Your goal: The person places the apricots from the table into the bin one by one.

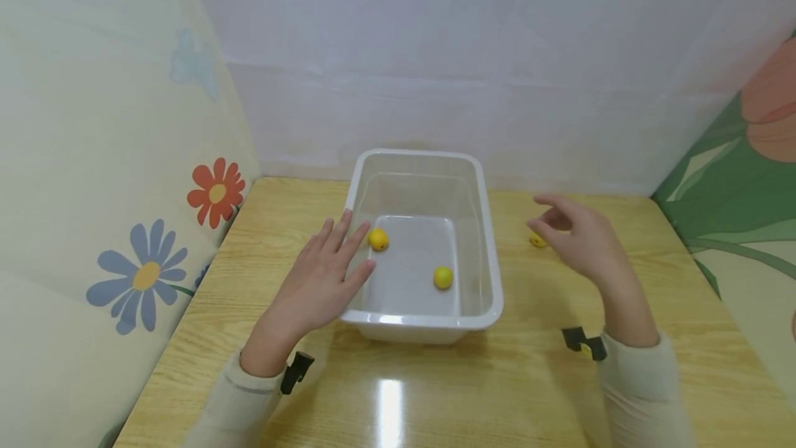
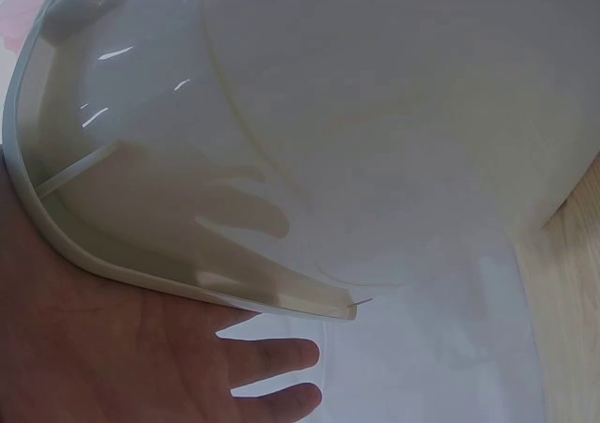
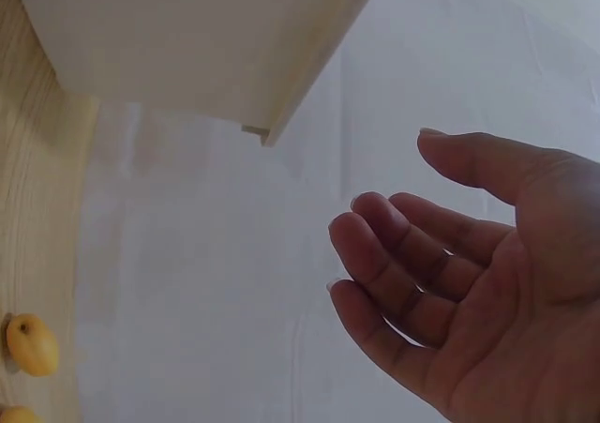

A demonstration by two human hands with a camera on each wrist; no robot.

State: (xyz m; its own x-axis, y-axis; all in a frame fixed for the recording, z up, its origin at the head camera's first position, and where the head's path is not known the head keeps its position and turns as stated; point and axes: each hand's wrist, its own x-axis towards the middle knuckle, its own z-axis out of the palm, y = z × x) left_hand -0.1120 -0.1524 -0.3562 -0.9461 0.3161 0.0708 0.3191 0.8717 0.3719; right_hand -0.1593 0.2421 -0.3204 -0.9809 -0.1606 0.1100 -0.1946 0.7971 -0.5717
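Yellow fruit (image 1: pixel 537 240) lies on the surface (image 1: pixel 398 393) just right of the bin (image 1: pixel 491 275). Right hand (image 1: pixel 575 234) hovers above it, fingers loosely curled, grasping nothing. Left hand (image 1: pixel 323 275) rests flat, released, against the bin's left rim. Best approach: descend vertically, pinch gently, bin steadied.

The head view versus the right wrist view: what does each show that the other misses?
Only the head view shows the left hand against the tub's left wall, and two yellow fruits inside it. Only the right wrist view shows the right hand's palm and loosely curled fingers, holding nothing. Both show the tub, the wooden table and a loose fruit on it.
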